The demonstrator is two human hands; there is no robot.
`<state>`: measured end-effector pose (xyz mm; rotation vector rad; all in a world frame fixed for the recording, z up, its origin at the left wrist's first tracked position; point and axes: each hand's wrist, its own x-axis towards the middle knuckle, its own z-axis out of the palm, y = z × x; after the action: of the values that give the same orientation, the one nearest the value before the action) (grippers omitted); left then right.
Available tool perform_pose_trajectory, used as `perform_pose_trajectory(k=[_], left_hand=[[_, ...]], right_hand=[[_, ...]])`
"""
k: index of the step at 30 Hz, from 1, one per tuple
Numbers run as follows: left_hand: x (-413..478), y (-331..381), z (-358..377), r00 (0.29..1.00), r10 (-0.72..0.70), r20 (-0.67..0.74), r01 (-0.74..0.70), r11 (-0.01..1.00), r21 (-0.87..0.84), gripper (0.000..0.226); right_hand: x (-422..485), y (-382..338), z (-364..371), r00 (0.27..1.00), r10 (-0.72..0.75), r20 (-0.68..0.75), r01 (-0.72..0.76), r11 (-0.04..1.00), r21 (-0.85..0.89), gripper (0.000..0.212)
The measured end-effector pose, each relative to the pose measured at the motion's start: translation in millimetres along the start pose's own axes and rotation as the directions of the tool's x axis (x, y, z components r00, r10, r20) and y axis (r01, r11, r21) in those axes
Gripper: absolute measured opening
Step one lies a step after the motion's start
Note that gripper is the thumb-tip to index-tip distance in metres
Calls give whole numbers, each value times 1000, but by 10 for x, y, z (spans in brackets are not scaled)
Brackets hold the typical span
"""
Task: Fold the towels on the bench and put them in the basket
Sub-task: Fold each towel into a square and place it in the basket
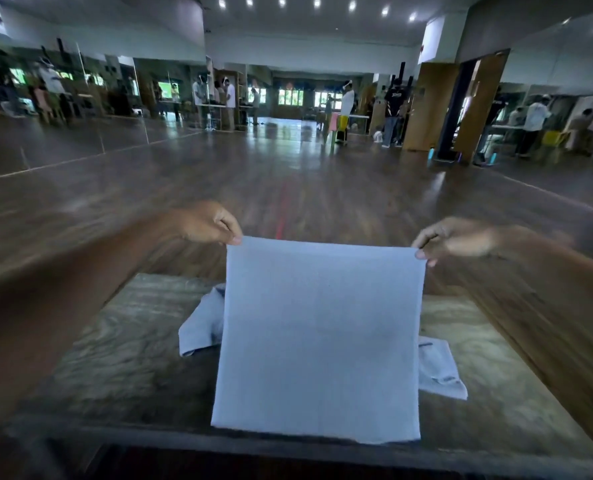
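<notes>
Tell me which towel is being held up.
The big light-blue towel, pinched at its top corners by left hand and right hand; the left towel and right towel lie crumpled on the bench.

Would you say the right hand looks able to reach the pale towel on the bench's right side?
Probably not yet: the right hand pinches a corner of the held blue towel, which also partly hides the pale towel.

Held towel [319, 341]: plain pale blue. Towels [201, 323] behind: same pale blue. Table [122, 341]: grey-brown swirled grain. Floor [288, 174]: dark brown.
</notes>
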<state>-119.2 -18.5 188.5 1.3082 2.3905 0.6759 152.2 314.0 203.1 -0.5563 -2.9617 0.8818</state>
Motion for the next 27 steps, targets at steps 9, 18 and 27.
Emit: perform_pose_trajectory(k=[9, 18, 27], left_hand=[[-221, -688, 1421, 937, 81, -340, 41, 941, 337, 15], [-662, -1371, 2600, 916, 200, -348, -64, 929, 365, 24], [-728, -1379, 2727, 878, 246, -411, -138, 952, 275, 20]], right_hand=[[-184, 743, 1460, 919, -188, -346, 44, 922, -384, 11], [-739, 1254, 2615, 834, -381, -398, 127, 836, -534, 31], [-892, 1265, 2950, 848, -286, -446, 57, 886, -460, 32]])
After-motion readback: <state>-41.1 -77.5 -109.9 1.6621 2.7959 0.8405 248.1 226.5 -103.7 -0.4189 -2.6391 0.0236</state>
